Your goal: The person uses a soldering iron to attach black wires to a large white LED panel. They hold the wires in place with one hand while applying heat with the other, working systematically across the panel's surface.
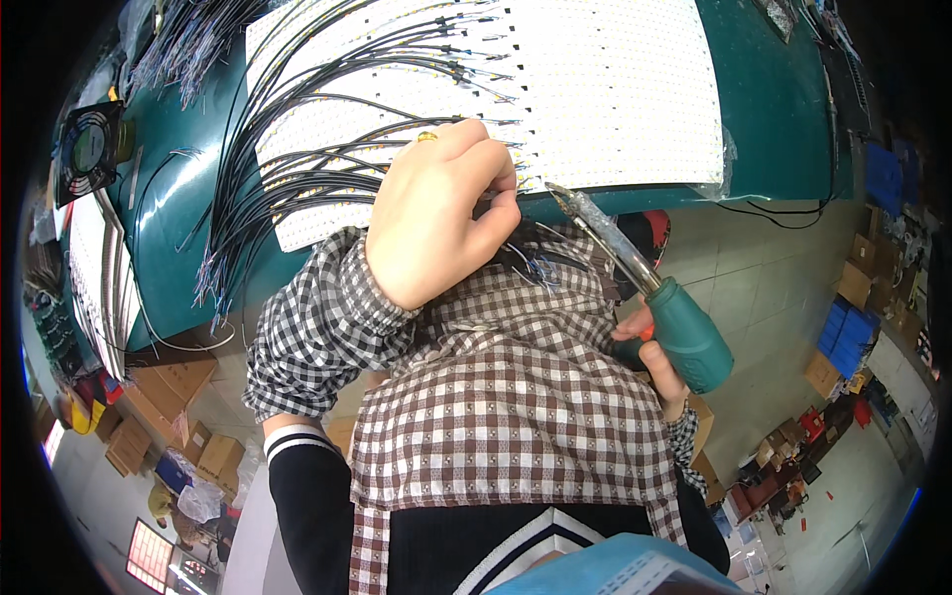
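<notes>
My left hand (pixel 441 213), a ring on one finger, is closed at the near edge of a white LED panel (pixel 625 99). Thumb and forefinger pinch what looks like a black cable, mostly hidden by the fingers. My right hand (pixel 662 369) grips a soldering iron (pixel 689 332) with a thick green handle and an orange part by the fingers. Its metal tip points up and left, close to the panel's edge and just right of my left fingertips. Many black cables (pixel 297 109) fan over the panel's left half, their thin stripped wires along a middle row of dark pads.
A green tabletop (pixel 773 129) carries the panel. On its left stand a small black fan (pixel 89 149) and a stack of white panels (pixel 104 268); a wire bundle (pixel 203 45) lies at the far left. Cardboard boxes (pixel 213 461) and blue crates (pixel 848 332) stand on the floor.
</notes>
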Demonstrator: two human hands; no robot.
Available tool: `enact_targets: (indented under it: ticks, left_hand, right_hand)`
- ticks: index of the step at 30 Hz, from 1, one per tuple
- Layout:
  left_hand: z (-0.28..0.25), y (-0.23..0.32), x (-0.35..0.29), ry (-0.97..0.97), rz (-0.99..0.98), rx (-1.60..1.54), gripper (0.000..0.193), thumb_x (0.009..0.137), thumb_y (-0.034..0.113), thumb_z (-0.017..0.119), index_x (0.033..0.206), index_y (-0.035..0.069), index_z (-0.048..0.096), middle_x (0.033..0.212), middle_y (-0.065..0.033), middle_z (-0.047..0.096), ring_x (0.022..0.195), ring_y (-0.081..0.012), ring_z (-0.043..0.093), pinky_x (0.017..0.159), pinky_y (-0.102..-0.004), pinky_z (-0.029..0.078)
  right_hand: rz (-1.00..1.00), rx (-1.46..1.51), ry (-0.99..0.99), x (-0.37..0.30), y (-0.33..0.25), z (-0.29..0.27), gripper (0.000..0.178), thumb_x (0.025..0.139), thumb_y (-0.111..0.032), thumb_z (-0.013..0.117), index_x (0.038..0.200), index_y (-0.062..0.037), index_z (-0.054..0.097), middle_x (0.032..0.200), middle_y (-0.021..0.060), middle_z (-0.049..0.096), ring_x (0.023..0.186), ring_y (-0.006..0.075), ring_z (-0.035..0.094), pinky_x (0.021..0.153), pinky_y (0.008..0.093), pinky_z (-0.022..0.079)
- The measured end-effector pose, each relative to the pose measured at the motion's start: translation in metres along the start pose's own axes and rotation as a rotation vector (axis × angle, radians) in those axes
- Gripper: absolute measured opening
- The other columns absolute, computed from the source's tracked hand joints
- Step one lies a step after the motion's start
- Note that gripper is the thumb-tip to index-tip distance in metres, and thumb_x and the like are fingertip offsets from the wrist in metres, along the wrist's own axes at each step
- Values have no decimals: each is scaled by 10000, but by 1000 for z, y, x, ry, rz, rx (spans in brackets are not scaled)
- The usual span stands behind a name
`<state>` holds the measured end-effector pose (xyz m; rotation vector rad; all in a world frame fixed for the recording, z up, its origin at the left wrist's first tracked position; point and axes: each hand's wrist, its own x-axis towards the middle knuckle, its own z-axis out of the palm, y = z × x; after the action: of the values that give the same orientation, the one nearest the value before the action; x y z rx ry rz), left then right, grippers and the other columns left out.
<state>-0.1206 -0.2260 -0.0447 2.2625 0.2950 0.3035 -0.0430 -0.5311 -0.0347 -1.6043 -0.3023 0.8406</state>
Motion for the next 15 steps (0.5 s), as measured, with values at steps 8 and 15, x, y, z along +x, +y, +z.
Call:
enact_targets:
  ticks: [8,15]
  left_hand:
    - [0,-1,-1,-1,-4,26,108,737,16,682,810,37,604,813,-88,573,755,-272,597,662,-361,476]
    - [1,-1,-1,6,-1,22,110,734,20,683,809,39,604,814,-88,574,761,-276,597,670,-364,474]
  right_hand:
    - [5,6,-6,-1,5,-1,490,801,-77,815,1191,103,580,880,116,721,818,195,703,802,333,578]
    - [11,-60,-55,-1,12,-8,523,798,-79,830,1218,99,575,887,105,734,845,186,714,817,328,579]
